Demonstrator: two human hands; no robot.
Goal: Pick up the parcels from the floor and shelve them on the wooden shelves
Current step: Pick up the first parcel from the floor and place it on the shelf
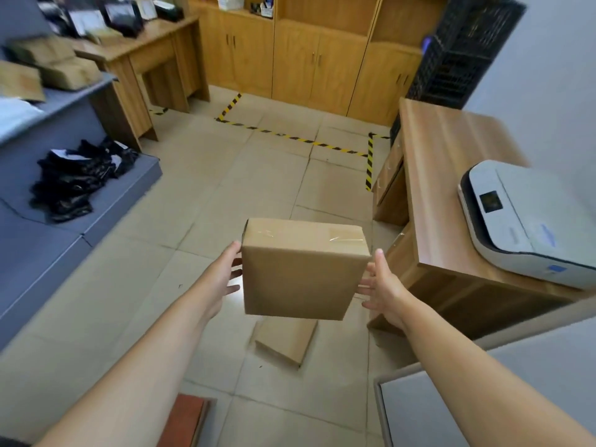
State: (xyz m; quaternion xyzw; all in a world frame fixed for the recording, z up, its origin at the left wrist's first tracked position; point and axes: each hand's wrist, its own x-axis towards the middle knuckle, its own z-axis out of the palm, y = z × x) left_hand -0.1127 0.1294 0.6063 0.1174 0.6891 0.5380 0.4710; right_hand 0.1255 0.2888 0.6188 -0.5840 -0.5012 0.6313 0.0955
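Note:
A taped brown cardboard parcel [300, 269] is held above the tiled floor, in the middle of the view. My left hand [222, 275] presses its left side and my right hand [383, 285] presses its right side, fingers spread along the edges. Directly below it a second, flatter cardboard parcel [285, 341] lies on the floor, partly hidden by the held one. Wooden cabinets with open shelves [322, 33] stand along the far wall.
A grey shelf unit [64, 101] at the left carries cardboard parcels [64, 64] and black bags [77, 179]. A wooden desk [451, 188] with a white printer [529, 221] stands at the right. Black crates [464, 53] are stacked at the far right. Yellow-black tape [303, 138] marks the floor.

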